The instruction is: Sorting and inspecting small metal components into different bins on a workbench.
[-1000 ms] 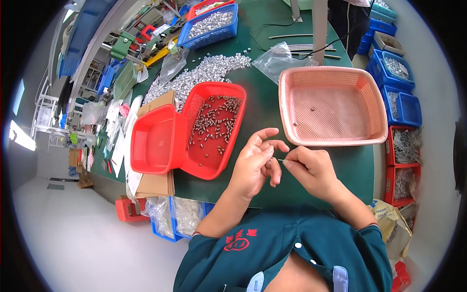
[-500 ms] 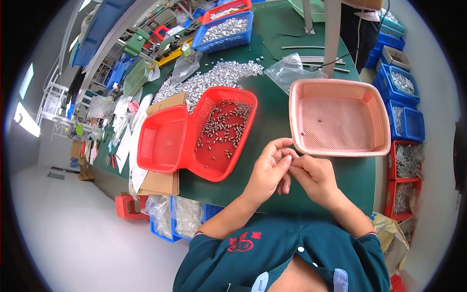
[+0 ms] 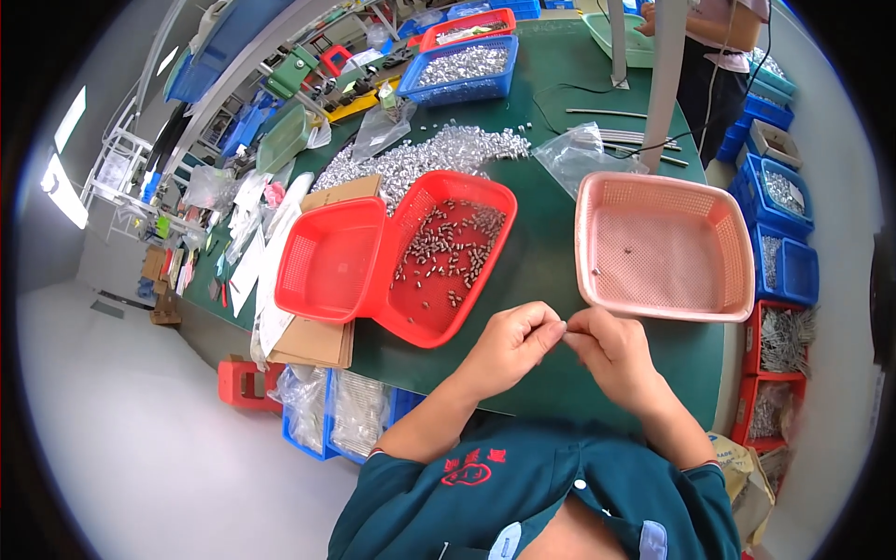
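Pinching a tiny metal piece [image 3: 564, 332] between fingertips, the left hand [image 3: 511, 343] and right hand [image 3: 607, 350] are meeting above the green bench [image 3: 546, 252]; it is looking light, stiff, slippery, best gripped at its ends.

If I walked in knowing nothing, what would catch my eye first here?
Probably the two red baskets left of centre on the green table, one holding small metal pieces, and the pink basket to the right, nearly bare. Behind them lies a loose heap of silvery parts. Nearest you, the left hand and right hand meet fingertip to fingertip.
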`<state>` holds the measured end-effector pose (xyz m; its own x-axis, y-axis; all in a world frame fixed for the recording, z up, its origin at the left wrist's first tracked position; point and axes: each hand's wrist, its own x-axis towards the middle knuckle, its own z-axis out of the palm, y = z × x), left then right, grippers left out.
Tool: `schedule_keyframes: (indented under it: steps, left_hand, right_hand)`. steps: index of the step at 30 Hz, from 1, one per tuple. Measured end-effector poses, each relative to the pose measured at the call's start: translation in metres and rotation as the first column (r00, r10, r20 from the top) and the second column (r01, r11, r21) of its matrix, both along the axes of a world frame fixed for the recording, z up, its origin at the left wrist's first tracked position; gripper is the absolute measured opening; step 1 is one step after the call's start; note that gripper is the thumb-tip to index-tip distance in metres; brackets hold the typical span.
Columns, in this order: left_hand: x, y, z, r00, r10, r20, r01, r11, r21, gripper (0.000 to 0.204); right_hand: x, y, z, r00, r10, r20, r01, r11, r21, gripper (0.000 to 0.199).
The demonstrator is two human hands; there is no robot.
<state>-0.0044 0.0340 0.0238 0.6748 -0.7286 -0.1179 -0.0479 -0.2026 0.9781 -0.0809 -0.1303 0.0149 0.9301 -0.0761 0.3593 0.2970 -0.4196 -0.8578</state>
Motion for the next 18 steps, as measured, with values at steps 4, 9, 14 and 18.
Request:
schedule_keyframes:
  steps: [4, 9, 14, 18]
  left_hand:
    - [0.002, 0.007, -0.001, 0.994, 0.060, -0.089, -0.065, 0.997, -0.047, 0.017]
    - [0.002, -0.004, -0.005, 0.982, 0.001, -0.187, -0.016, 0.997, -0.077, 0.017]
    - [0.006, -0.023, 0.003, 0.938, -0.112, -0.328, 0.056, 0.983, -0.176, 0.018]
    - [0.012, -0.043, 0.008, 0.935, -0.118, -0.334, 0.057, 0.981, -0.188, 0.016]
  right_hand:
    - [-0.004, -0.001, 0.011, 0.971, 0.052, -0.232, 0.004, 0.972, 0.234, 0.009]
    - [-0.002, -0.005, -0.003, 0.994, -0.055, -0.099, 0.066, 0.992, 0.109, 0.006]
    - [-0.008, -0.008, -0.003, 0.980, -0.066, -0.189, 0.153, 0.856, 0.493, 0.007]
    - [-0.009, -0.023, -0.005, 0.967, -0.203, -0.152, 0.254, 0.749, 0.612, 0.009]
